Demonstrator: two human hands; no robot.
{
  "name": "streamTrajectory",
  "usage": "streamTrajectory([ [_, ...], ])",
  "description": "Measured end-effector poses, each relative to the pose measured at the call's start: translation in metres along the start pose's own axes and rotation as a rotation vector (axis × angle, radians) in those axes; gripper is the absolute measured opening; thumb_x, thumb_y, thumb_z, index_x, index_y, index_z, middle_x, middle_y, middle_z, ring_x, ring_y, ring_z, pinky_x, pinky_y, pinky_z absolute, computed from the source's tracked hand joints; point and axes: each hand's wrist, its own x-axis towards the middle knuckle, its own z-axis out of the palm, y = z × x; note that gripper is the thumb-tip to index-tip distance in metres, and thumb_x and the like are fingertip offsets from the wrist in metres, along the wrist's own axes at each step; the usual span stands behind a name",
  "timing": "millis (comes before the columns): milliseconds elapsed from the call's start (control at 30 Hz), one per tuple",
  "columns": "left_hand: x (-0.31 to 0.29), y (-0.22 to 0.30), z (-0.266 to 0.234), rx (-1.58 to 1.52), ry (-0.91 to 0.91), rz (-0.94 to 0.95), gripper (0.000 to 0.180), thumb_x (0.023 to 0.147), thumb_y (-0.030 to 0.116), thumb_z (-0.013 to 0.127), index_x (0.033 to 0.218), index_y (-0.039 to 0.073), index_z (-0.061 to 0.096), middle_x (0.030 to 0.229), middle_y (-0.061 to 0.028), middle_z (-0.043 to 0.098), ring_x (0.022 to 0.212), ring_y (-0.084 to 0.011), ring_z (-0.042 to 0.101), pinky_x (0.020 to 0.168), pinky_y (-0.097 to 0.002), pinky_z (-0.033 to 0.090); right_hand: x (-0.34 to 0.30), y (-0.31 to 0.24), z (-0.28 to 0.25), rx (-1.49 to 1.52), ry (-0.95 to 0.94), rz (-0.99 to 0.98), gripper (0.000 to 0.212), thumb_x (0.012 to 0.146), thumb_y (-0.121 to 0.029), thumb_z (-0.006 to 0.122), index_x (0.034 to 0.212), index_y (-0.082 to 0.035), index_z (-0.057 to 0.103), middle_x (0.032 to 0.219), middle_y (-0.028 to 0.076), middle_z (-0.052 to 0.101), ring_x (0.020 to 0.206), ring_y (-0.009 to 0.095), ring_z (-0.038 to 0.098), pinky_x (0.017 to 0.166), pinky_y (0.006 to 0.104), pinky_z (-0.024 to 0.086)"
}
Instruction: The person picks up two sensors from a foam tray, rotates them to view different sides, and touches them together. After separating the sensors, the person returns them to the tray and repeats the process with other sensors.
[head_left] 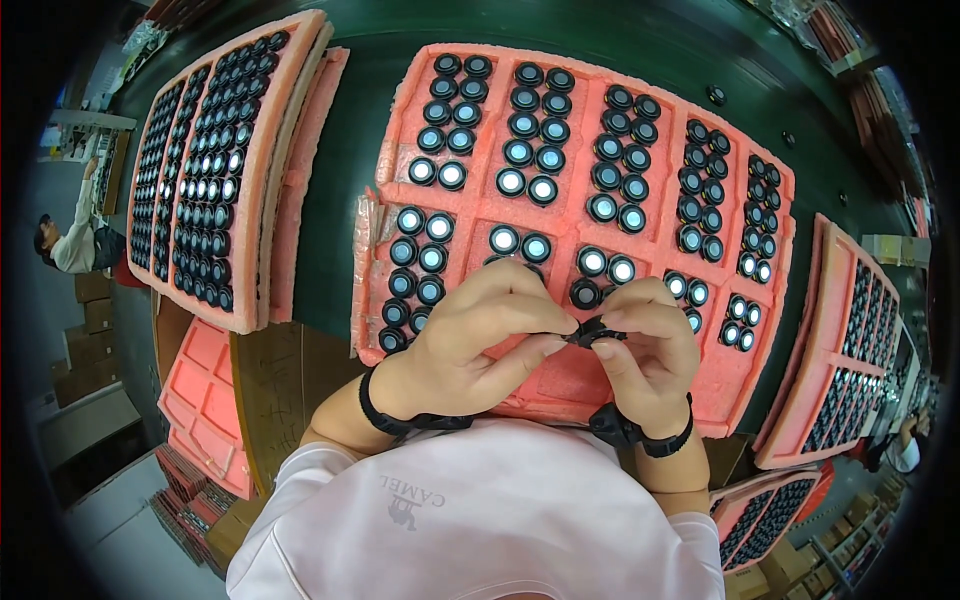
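Note:
Between my two hands, in front of my chest, is a small round black part (592, 333), seen nearly edge-on. My left hand (500, 325) pinches its left side with thumb and forefinger. On the other side, the thumb and fingers of my right hand (650, 345) close on the same part. Fingertips cover much of it. Below and beyond my hands lies a pink foam tray (480, 205) with walled compartments. Rows of black round parts with pale shiny centres (550, 158) stand in those compartments. Some parts in the near row are hidden behind my hands.
Filled pink foam trays are stacked at the left (290, 130) and right (815, 330) on the green table (370, 75). A few loose black parts (716, 95) lie beyond the tray. Unfilled pink trays (205, 380) sit low at left. Another person (75, 245) is at far left.

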Motion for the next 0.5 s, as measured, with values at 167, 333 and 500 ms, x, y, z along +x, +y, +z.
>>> streamTrajectory([
  [167, 0.000, 0.002, -0.001, 0.031, -0.014, -0.028, 0.027, 0.076, -0.008, 0.070, 0.101, 0.001, 0.065, 0.090, -0.0107, 0.061, 0.079, -0.0218, 0.058, 0.069, -0.0304, 0.048, 0.000, -0.002, 0.002, 0.026, 0.014, 0.053, 0.021, 0.087, -0.002, 0.065, 0.104, -0.001, 0.053, 0.100, 0.013, 0.053, 0.087, 0.018, 0.054, 0.076, 0.0279, 0.047],
  [333, -0.001, 0.002, -0.003, 0.049, -0.034, -0.039, 0.026, 0.076, -0.008, 0.071, 0.100, 0.000, 0.064, 0.093, -0.0111, 0.065, 0.082, -0.0215, 0.059, 0.071, -0.0304, 0.049, 0.000, -0.001, 0.001, 0.038, 0.004, 0.064, 0.022, 0.087, -0.003, 0.065, 0.106, -0.002, 0.054, 0.100, 0.012, 0.053, 0.087, 0.018, 0.054, 0.078, 0.0279, 0.047],
  [500, -0.004, 0.001, -0.013, 0.126, -0.062, -0.066, 0.028, 0.074, -0.007, 0.073, 0.100, 0.000, 0.065, 0.097, -0.0116, 0.066, 0.085, -0.0220, 0.061, 0.071, -0.0310, 0.050, 0.000, -0.001, 0.006, -0.023, -0.012, 0.194, 0.027, 0.085, -0.002, 0.067, 0.109, -0.001, 0.055, 0.102, 0.011, 0.054, 0.089, 0.019, 0.057, 0.080, 0.0294, 0.047],
])
